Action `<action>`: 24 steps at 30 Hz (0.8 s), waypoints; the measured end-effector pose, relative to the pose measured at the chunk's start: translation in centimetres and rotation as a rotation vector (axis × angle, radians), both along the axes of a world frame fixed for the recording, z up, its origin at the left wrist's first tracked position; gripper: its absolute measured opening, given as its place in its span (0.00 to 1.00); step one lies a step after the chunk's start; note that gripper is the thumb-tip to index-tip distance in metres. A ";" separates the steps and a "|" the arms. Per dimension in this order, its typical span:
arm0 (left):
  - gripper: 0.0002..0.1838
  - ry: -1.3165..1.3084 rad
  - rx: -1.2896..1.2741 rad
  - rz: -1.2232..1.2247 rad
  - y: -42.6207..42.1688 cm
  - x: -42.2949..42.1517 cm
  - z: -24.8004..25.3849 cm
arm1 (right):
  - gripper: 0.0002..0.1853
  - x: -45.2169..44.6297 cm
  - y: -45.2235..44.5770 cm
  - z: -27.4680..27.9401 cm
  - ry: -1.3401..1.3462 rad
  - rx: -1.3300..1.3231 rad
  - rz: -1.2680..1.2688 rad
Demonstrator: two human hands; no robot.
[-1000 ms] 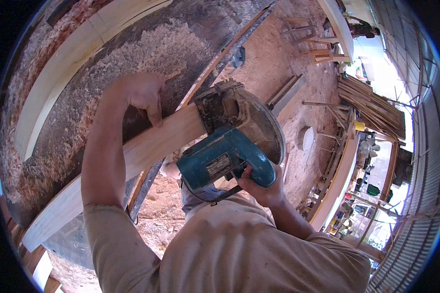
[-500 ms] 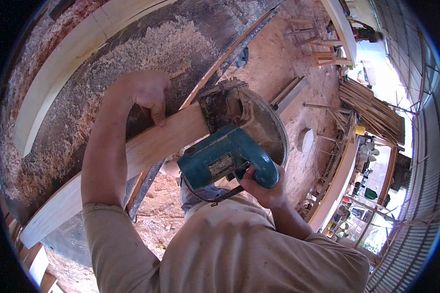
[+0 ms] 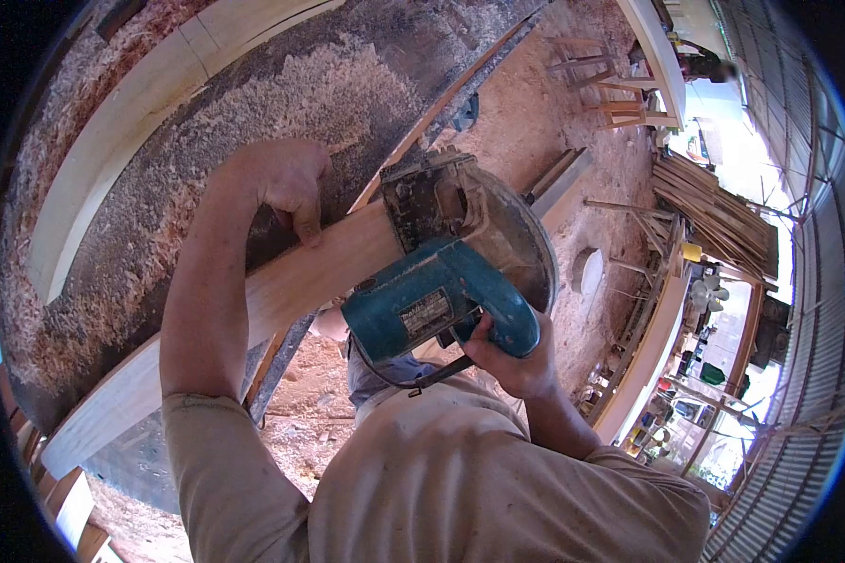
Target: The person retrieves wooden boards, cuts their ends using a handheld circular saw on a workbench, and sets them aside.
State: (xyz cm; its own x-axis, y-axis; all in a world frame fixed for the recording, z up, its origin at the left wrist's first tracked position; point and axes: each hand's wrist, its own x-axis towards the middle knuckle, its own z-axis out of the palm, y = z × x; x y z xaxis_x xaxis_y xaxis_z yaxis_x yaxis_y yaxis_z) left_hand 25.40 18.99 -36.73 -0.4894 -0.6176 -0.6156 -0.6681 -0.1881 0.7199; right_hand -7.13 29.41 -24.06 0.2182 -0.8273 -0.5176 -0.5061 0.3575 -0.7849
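Observation:
My right hand (image 3: 514, 355) is wrapped round the handle of a blue circular saw (image 3: 422, 305). The saw's base sits on the right end of a long, pale, curved wooden board (image 3: 324, 258), and its dusty blade guard faces away to the right. My left hand (image 3: 286, 188) is bent over the board's far edge with its fingers curled, a fingertip pressing on the top face left of the saw. A black cord runs from the saw's handle. The blade itself is hidden.
The dark worktable (image 3: 338, 113) carries sawdust and another curved board (image 3: 103, 159). Wooden stools (image 3: 620, 108) stand at the upper right, near a person (image 3: 709, 66). Stacked planks (image 3: 718, 220), a fan (image 3: 709, 294) and a long bench lie to the right.
The saw and my right hand have shifted slightly to the right along the board. My left hand has moved slightly right too and keeps its curled hold.

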 end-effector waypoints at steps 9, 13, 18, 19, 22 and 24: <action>0.26 0.033 0.037 0.030 0.0 0.0 0.3 | 0.10 0.4 -0.6 0.3 -0.013 -0.023 0.043; 0.26 0.008 0.042 0.008 -0.1 0.0 0.6 | 0.11 0.6 -0.9 0.4 -0.003 -0.023 0.042; 0.25 0.050 0.055 0.040 0.0 0.0 0.4 | 0.11 1.2 -1.4 0.9 -0.012 0.002 0.041; 0.24 0.052 0.059 0.034 0.0 0.0 0.3 | 0.11 1.5 -1.5 1.1 -0.004 0.001 0.030; 0.24 0.005 -0.037 0.043 0.1 0.1 -0.1 | 0.11 1.6 -1.7 1.2 0.016 0.008 0.023; 0.26 -0.030 -0.032 0.044 0.1 0.1 -0.2 | 0.12 1.6 -2.0 1.1 0.027 0.014 0.026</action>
